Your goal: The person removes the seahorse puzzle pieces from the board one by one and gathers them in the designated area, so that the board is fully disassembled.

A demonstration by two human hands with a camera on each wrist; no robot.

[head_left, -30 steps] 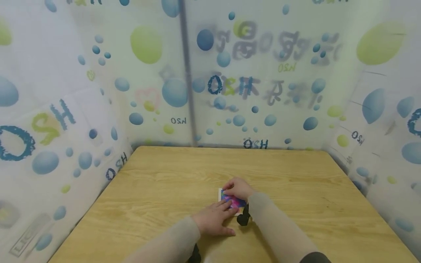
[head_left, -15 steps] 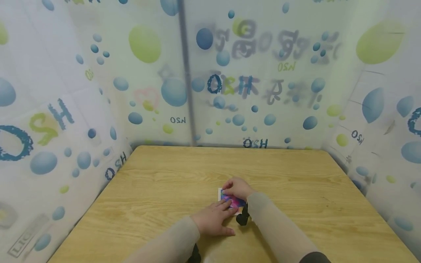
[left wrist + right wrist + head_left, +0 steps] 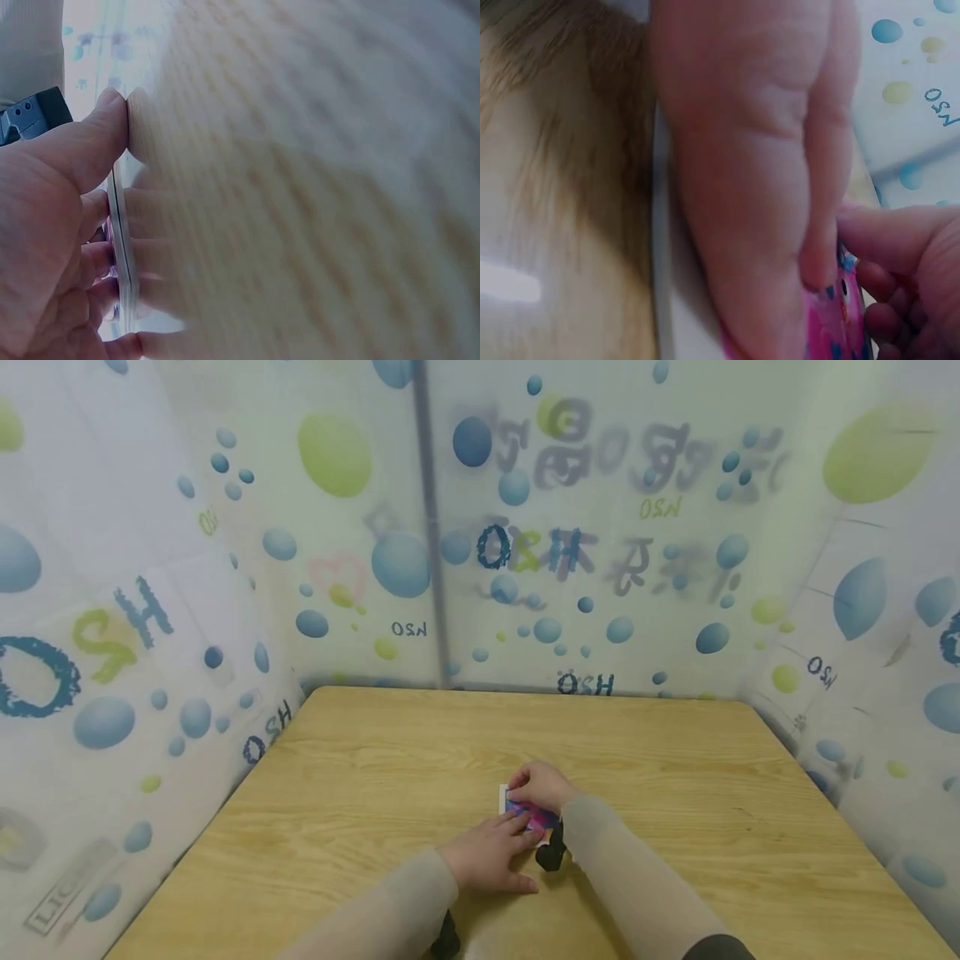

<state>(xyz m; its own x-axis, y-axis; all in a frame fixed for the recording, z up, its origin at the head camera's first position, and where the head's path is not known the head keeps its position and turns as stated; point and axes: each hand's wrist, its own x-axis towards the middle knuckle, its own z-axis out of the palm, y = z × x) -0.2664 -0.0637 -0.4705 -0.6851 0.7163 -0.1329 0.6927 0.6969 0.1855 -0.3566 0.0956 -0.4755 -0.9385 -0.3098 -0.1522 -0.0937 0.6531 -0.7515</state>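
Here our flat left hand (image 3: 491,855) presses the card (image 3: 542,818); our right hand (image 3: 545,786) pinches it just beyond: likely light, stiffish, best held by edges.

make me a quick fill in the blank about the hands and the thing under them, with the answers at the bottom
1. The left hand has its ____ spread apart from its other fingers.
2. The right hand lies farther across the table than the ____ one.
3. The printed piece has a ____ margin beside its colourful picture.

Missing words: thumb; left; white
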